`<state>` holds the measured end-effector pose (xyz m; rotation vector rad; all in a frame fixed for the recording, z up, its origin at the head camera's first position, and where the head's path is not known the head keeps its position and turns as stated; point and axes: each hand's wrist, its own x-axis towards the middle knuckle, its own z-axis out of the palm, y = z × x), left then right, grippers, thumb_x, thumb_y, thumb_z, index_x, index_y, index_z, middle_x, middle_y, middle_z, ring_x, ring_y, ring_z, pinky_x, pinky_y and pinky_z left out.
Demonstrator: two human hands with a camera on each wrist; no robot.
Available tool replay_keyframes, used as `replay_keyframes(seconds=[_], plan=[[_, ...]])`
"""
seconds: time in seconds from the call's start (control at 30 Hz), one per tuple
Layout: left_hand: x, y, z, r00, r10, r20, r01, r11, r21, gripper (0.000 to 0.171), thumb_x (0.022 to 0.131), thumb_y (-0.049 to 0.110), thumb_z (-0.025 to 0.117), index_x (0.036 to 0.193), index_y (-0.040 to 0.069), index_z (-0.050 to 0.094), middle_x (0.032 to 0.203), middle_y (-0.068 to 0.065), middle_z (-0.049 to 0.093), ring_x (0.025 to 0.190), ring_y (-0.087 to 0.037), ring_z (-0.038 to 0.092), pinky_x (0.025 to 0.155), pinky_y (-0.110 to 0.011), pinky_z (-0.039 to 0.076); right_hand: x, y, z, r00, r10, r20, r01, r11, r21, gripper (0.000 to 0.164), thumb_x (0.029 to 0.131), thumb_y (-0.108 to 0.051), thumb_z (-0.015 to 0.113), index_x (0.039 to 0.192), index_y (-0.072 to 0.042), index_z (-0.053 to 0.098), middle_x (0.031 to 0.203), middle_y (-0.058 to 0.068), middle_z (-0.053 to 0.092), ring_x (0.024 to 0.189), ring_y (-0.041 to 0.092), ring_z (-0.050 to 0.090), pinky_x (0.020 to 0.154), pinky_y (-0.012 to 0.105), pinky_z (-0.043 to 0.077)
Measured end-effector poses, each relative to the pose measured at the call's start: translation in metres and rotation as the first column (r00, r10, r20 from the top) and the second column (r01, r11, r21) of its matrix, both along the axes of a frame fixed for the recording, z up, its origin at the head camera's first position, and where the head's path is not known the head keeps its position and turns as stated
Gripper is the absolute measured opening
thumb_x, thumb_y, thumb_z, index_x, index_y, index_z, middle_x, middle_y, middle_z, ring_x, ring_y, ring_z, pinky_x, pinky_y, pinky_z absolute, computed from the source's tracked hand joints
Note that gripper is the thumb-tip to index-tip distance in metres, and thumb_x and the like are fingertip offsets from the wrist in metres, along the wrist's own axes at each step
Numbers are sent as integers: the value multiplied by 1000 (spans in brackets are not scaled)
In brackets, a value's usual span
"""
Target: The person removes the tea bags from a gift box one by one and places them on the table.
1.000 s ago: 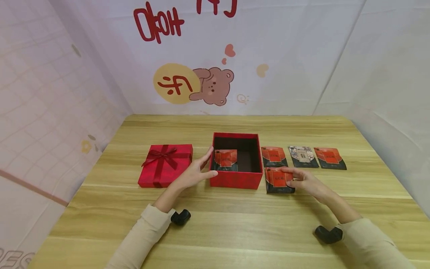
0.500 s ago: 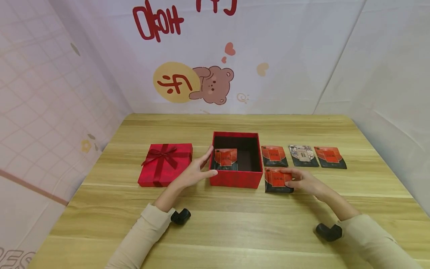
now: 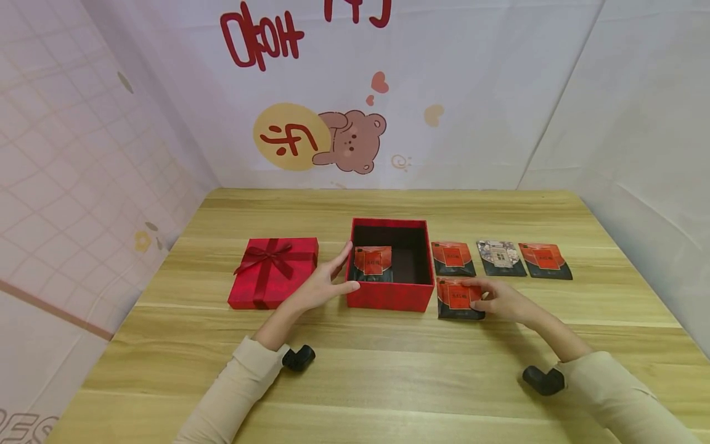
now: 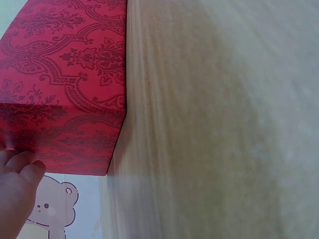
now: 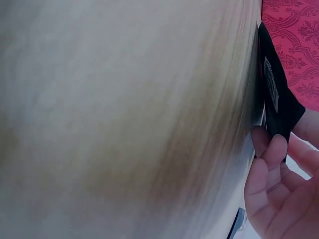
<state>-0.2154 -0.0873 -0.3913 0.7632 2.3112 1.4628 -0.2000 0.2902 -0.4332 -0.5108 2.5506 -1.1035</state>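
A red gift box (image 3: 391, 297) with a dark inside stands at mid-table without its lid. One red-and-black tea packet (image 3: 373, 262) stands inside it, at the left. My left hand (image 3: 318, 288) touches the box's left side with spread fingers, its thumb by the front left corner. In the left wrist view, the fingertips (image 4: 31, 172) rest against the patterned wall. My right hand (image 3: 507, 302) pinches another red-and-black tea packet (image 3: 457, 300) by its right edge, just right of the box. The right wrist view shows that packet's dark back (image 5: 276, 94) with a pale label, tilted close over the table.
Right of the box, a red-and-black packet (image 3: 453, 258), a pale flowered packet (image 3: 501, 258) and a further red-and-black packet (image 3: 546, 260) lie in a row. The red lid (image 3: 261, 280) with its dark ribbon bow lies left of the box, beyond my left wrist.
The right hand has shifted very slightly left with the tea packet. My left hand and the box have stayed in place.
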Motion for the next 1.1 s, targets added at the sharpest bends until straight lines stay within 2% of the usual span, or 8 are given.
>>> replay_keyframes(seconds=[0.27, 0.47, 0.57, 0.7, 0.9, 1.0, 1.1], plan=[[-1, 0, -1, 1000, -1, 5, 1, 1000, -6, 77, 88, 12, 59, 146, 6, 8, 152, -12, 7, 137, -27, 13, 108, -43, 22, 0, 1, 0, 996, 63, -70, -59, 997, 56, 50, 82, 2, 62, 129, 6, 46, 94, 12, 52, 69, 12, 41, 52, 21, 36], [-1, 0, -1, 1000, -2, 9, 2, 1000, -7, 77, 89, 12, 59, 146, 5, 8, 152, -12, 7, 137, -28, 13, 108, -43, 22, 1, 2, 0, 994, 52, -101, -40, 993, 112, 48, 82, -1, 62, 127, 6, 48, 100, 17, 52, 67, 13, 39, 52, 22, 34], [0, 1, 0, 1000, -1, 13, 1, 1000, -6, 77, 89, 12, 59, 146, 5, 8, 152, -12, 7, 138, -28, 13, 108, -43, 22, 3, 2, 0, 992, 28, -126, -10, 990, 139, 47, 81, -4, 64, 125, 7, 49, 94, 15, 48, 74, 18, 39, 55, 24, 34], [0, 1, 1, 1000, 2, 11, -2, 1000, -10, 77, 89, 12, 59, 146, 4, 8, 152, -13, 7, 137, -29, 14, 108, -43, 22, 4, 3, -1, 990, 10, -138, 11, 989, 150, 47, 81, -4, 65, 123, 9, 49, 99, 20, 47, 77, 20, 40, 56, 24, 35], [1, 1, 2, 1000, -2, 3, 2, 1000, -13, 77, 89, 11, 59, 145, 1, 7, 152, -14, 7, 137, -30, 15, 108, -43, 23, 5, 4, 2, 989, 9, -147, 12, 990, 142, 47, 81, -3, 64, 123, 11, 48, 102, 25, 46, 69, 16, 43, 54, 22, 38], [1, 1, 2, 1000, -2, 1, 2, 1000, -12, 77, 89, 11, 58, 145, 0, 7, 152, -15, 7, 137, -31, 15, 108, -44, 23, 6, 3, 6, 992, -6, -126, 23, 991, 133, 48, 82, -4, 63, 125, 10, 47, 102, 26, 44, 62, 13, 41, 51, 22, 37], [1, 1, 3, 1000, -2, 2, 2, 1000, -12, 77, 89, 11, 58, 145, 1, 6, 152, -15, 7, 137, -31, 15, 108, -44, 22, 6, 2, 12, 992, -26, -125, 42, 991, 129, 48, 83, -5, 63, 126, 9, 47, 108, 29, 44, 65, 14, 42, 53, 23, 38]])
